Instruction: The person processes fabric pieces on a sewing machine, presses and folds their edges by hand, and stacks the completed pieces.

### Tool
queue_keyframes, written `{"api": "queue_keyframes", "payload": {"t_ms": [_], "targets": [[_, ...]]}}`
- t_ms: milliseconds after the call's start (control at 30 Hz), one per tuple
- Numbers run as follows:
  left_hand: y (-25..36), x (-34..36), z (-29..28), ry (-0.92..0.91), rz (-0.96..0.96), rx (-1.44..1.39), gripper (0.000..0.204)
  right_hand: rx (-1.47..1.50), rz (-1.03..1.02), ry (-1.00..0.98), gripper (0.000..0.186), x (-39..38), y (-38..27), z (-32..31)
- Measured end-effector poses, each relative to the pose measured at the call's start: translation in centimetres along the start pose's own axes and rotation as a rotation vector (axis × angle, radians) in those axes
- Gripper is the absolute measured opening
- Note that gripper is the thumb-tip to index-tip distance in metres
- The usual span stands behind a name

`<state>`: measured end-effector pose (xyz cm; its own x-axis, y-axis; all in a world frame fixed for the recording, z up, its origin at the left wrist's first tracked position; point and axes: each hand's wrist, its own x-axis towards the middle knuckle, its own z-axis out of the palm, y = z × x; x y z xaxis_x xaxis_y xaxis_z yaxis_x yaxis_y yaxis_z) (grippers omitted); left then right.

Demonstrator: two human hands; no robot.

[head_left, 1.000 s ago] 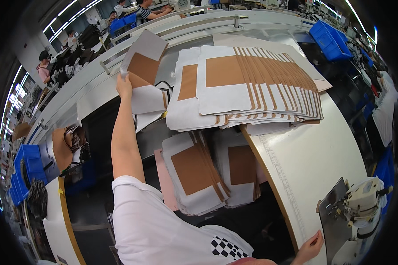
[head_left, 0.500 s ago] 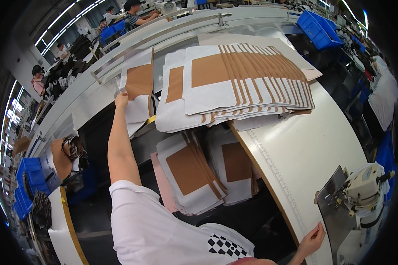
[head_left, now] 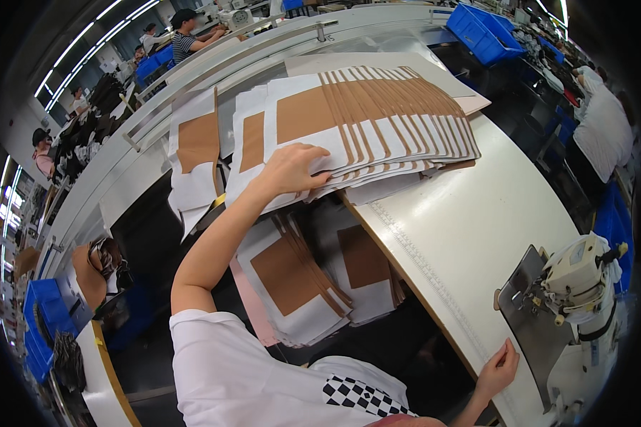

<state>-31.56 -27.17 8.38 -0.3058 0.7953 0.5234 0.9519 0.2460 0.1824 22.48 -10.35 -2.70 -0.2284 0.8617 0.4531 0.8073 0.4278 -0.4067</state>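
Note:
My left hand (head_left: 292,169) reaches over the near left edge of a fanned stack of white-and-brown panels (head_left: 377,107). Its thumb and fingers are apart; the fingers rest on the top panel's white margin. A separate white-and-brown panel (head_left: 198,142) lies to the left of the stack. My right hand (head_left: 498,368) is low on the right, over the white table (head_left: 470,228) beside the sewing machine's dark plate (head_left: 541,320). Its fingers are curled together, and whatever is between them cannot be made out.
A sewing machine head (head_left: 580,274) stands at the right. Below the table edge lie more white-and-brown panels (head_left: 292,274). A metal rail (head_left: 224,71) runs along the far side. Blue crates (head_left: 484,34) stand far right and left. Other people work at the back.
My left hand has let go of the separate panel on the left and moved right onto the fanned stack. My right hand stays beside the machine plate. The view has shifted slightly.

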Motion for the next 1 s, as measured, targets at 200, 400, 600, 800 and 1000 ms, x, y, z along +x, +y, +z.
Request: {"api": "queue_keyframes", "payload": {"t_ms": [200, 400, 600, 800, 1000], "targets": [[-1.6, 1.6, 0.9, -0.366, -0.215, -0.102, 0.027, 0.038, -0.021, 0.004, 0.018, -0.1, -0.5, -0.1], [-1.4, 0.6, 0.4, -0.391, -0.244, -0.170, 0.026, 0.070, -0.013, 0.001, 0.018, -0.1, -0.5, -0.4], [0.0, -0.3, 0.5, -0.316, -0.094, 0.021, 0.036, 0.077, -0.049, 0.028, 0.017, 0.0, -0.5, -0.4], [0.2, -0.1, 0.1, -0.317, -0.041, -0.052, 0.036, 0.082, -0.037, 0.005, 0.017, -0.1, -0.5, -0.5], [-0.8, -0.1, 0.5, -0.292, -0.098, -0.094, 0.030, 0.076, -0.023, -0.006, 0.017, -0.1, -0.4, -0.4]]}}
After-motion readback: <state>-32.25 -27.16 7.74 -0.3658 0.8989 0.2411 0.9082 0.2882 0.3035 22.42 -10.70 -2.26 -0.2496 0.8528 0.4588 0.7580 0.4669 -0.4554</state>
